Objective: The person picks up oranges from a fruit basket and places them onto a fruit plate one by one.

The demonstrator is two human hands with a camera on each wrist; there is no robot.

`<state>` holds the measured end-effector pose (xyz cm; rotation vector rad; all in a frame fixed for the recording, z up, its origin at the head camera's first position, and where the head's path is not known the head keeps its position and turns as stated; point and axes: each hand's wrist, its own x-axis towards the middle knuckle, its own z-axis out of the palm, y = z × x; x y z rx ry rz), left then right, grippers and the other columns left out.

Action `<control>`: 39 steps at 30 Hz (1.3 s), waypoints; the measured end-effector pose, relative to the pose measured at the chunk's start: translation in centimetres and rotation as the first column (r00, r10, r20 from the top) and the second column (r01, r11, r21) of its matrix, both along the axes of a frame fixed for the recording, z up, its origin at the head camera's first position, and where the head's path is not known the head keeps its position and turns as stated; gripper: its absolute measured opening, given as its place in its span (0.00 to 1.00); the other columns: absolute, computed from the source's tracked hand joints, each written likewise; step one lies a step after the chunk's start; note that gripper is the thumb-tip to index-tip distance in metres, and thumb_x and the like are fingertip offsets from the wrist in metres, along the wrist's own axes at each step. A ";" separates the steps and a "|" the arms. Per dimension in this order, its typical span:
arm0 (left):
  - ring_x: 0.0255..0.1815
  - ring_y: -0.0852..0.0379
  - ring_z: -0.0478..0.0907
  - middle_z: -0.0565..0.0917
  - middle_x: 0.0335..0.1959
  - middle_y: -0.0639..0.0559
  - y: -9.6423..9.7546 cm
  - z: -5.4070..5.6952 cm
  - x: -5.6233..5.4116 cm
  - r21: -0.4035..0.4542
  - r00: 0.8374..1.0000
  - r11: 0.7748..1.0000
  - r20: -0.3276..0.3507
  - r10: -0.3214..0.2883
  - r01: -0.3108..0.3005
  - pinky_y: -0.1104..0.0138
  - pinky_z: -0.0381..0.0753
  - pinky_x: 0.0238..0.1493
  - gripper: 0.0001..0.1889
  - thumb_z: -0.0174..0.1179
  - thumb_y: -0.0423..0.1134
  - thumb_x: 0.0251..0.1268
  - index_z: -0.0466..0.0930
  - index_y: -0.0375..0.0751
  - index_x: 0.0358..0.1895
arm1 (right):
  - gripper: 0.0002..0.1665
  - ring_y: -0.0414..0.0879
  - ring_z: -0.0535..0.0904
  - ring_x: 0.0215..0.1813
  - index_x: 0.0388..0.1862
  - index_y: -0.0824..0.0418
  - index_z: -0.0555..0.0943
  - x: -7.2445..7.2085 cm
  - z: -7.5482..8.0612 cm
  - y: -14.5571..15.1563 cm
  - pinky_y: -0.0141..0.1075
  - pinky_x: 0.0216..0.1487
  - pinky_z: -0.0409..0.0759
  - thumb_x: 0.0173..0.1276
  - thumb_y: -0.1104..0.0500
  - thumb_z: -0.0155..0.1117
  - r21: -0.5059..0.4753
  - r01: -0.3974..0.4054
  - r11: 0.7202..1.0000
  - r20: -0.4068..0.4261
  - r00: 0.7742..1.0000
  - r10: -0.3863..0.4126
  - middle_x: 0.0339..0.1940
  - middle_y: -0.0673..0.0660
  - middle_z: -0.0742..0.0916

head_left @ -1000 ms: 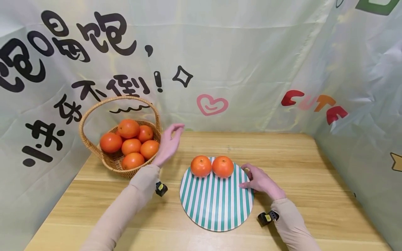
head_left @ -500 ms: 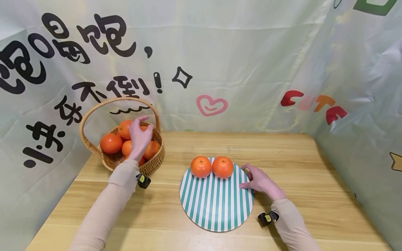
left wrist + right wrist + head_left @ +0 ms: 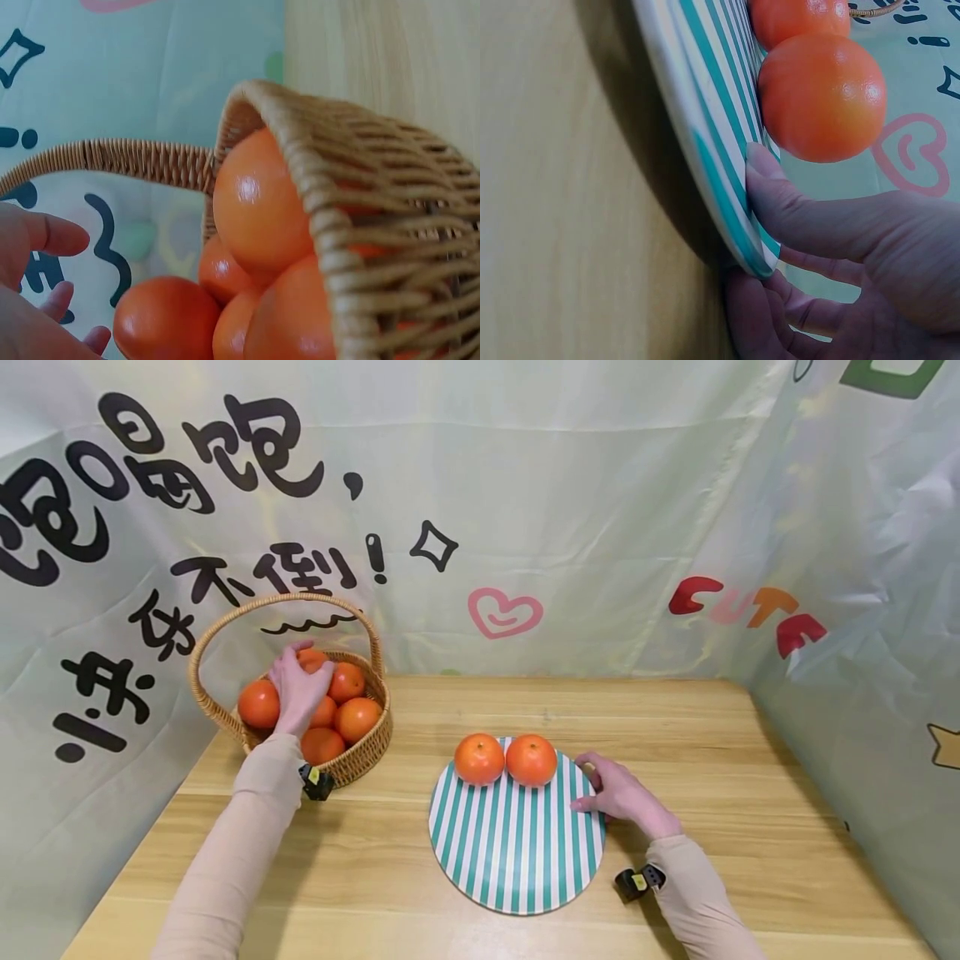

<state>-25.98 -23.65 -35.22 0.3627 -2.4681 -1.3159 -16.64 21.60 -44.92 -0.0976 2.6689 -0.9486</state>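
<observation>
My left hand (image 3: 302, 689) is over the wicker basket (image 3: 367, 752), its spread fingers right at the top orange (image 3: 312, 658). In the left wrist view the thumb and fingers of the left hand (image 3: 34, 300) stand apart, with a gap showing before the nearest orange (image 3: 166, 319). Several other oranges (image 3: 358, 719) fill the basket around it. My right hand (image 3: 622, 795) grips the right rim of a round green-and-white striped plate (image 3: 517, 852), thumb on top and fingers beneath, as the right wrist view shows. Two oranges (image 3: 480, 758) sit side by side at the plate's far edge.
The basket's tall arched handle (image 3: 288, 597) rises above the left hand. A wooden table (image 3: 750, 793) lies under everything. Behind and on both sides hangs a pale printed cloth (image 3: 600, 510) with dark lettering and a pink heart.
My left hand has moved left from beside the basket's right rim, across the oranges, to the top one. My right hand, the plate and its two oranges have stayed in place.
</observation>
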 end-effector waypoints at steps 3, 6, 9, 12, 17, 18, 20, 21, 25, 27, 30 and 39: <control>0.75 0.37 0.52 0.61 0.73 0.32 -0.4 -0.2 0.0 -0.033 1.000 0.999 -0.009 -0.003 0.003 0.46 0.52 0.77 0.32 0.55 0.41 0.65 0.63 0.41 0.73 | 0.42 0.49 0.73 0.34 0.68 0.63 0.70 0.1 0.1 0.0 0.37 0.32 0.74 0.57 0.58 0.78 -0.006 0.008 1.000 0.000 1.000 -0.008 0.37 0.59 0.78; 0.75 0.35 0.52 0.61 0.73 0.30 -0.7 -0.3 0.0 -0.079 1.000 0.997 -0.009 -0.016 0.015 0.45 0.52 0.77 0.32 0.56 0.40 0.65 0.63 0.39 0.72 | 0.42 0.49 0.73 0.34 0.68 0.63 0.70 0.2 0.2 -0.1 0.37 0.32 0.73 0.57 0.58 0.78 -0.002 0.002 1.000 -0.006 1.000 -0.002 0.37 0.59 0.78; 0.76 0.33 0.52 0.58 0.74 0.29 -0.9 -0.3 0.0 -0.114 0.999 0.993 0.021 -0.033 0.036 0.43 0.52 0.77 0.33 0.56 0.39 0.65 0.61 0.38 0.73 | 0.41 0.49 0.72 0.34 0.68 0.63 0.71 0.3 0.3 -0.1 0.37 0.32 0.72 0.57 0.58 0.78 0.005 -0.006 1.000 -0.015 1.000 0.007 0.36 0.58 0.77; 0.76 0.32 0.51 0.55 0.76 0.29 -1.1 -0.3 -0.1 -0.146 0.997 0.988 0.054 -0.050 0.058 0.40 0.53 0.76 0.34 0.56 0.40 0.66 0.59 0.39 0.75 | 0.42 0.49 0.72 0.34 0.68 0.64 0.71 0.3 0.4 0.0 0.37 0.32 0.71 0.57 0.57 0.78 0.013 -0.015 1.000 -0.027 1.000 0.016 0.35 0.58 0.77; 0.75 0.28 0.53 0.53 0.76 0.26 -1.9 -0.2 -0.4 -0.226 0.992 0.970 0.104 -0.065 0.087 0.37 0.55 0.74 0.38 0.57 0.42 0.65 0.54 0.37 0.77 | 0.42 0.49 0.72 0.35 0.68 0.64 0.70 0.2 0.3 -0.1 0.37 0.33 0.71 0.57 0.57 0.78 0.016 -0.016 1.000 -0.029 0.999 0.017 0.36 0.58 0.77; 0.75 0.27 0.53 0.53 0.77 0.26 -2.1 -0.2 -0.4 -0.234 0.991 0.968 0.116 -0.068 0.094 0.36 0.54 0.74 0.39 0.57 0.42 0.65 0.53 0.36 0.78 | 0.42 0.49 0.72 0.36 0.68 0.64 0.70 0.3 0.3 -0.1 0.37 0.33 0.71 0.57 0.57 0.78 0.017 -0.015 1.000 -0.027 1.000 0.016 0.36 0.58 0.78; 0.75 0.25 0.53 0.52 0.77 0.25 -2.4 -0.1 -0.4 -0.243 0.987 0.964 0.142 -0.071 0.104 0.35 0.54 0.74 0.40 0.57 0.42 0.66 0.52 0.36 0.79 | 0.42 0.49 0.73 0.36 0.68 0.63 0.70 0.3 0.4 -0.1 0.37 0.34 0.72 0.57 0.57 0.78 0.019 -0.012 1.000 -0.024 1.000 0.013 0.37 0.58 0.78; 0.75 0.25 0.54 0.52 0.77 0.25 -2.5 -0.1 -0.4 -0.246 0.985 0.963 0.155 -0.073 0.110 0.35 0.55 0.73 0.40 0.57 0.42 0.66 0.52 0.36 0.79 | 0.42 0.49 0.73 0.36 0.68 0.63 0.70 0.3 0.4 -0.1 0.37 0.34 0.72 0.58 0.57 0.78 0.021 -0.011 1.000 -0.024 1.000 0.011 0.37 0.58 0.78; 0.73 0.24 0.56 0.54 0.75 0.23 -2.9 0.2 -0.4 -0.263 0.981 0.955 0.167 -0.095 0.137 0.35 0.57 0.73 0.40 0.57 0.42 0.65 0.52 0.35 0.79 | 0.42 0.49 0.73 0.37 0.69 0.63 0.70 0.3 0.4 -0.1 0.37 0.35 0.72 0.58 0.56 0.78 0.028 -0.008 1.000 -0.022 1.000 0.009 0.38 0.59 0.78; 0.72 0.25 0.57 0.57 0.74 0.22 -3.1 0.2 -0.5 -0.273 0.981 0.951 0.162 -0.104 0.145 0.36 0.57 0.72 0.40 0.57 0.41 0.65 0.53 0.35 0.78 | 0.42 0.49 0.73 0.37 0.69 0.63 0.70 0.2 0.4 0.0 0.38 0.35 0.72 0.58 0.56 0.78 0.030 -0.008 1.000 -0.021 1.000 0.008 0.38 0.59 0.78; 0.72 0.26 0.58 0.60 0.72 0.22 -3.3 0.1 -0.7 -0.295 0.981 0.943 0.157 -0.112 0.155 0.37 0.58 0.73 0.39 0.57 0.41 0.64 0.54 0.34 0.78 | 0.42 0.49 0.73 0.37 0.69 0.63 0.70 0.2 0.4 0.0 0.37 0.35 0.72 0.58 0.56 0.78 0.032 -0.009 0.999 -0.022 1.000 0.010 0.38 0.59 0.78; 0.72 0.26 0.57 0.60 0.73 0.24 -3.5 -0.2 -1.0 -0.276 0.970 0.935 0.158 -0.184 0.222 0.35 0.57 0.72 0.39 0.59 0.36 0.62 0.54 0.35 0.77 | 0.42 0.49 0.73 0.37 0.69 0.63 0.70 0.2 0.3 0.0 0.37 0.35 0.73 0.58 0.56 0.78 0.026 -0.008 1.000 -0.018 1.000 0.009 0.38 0.59 0.79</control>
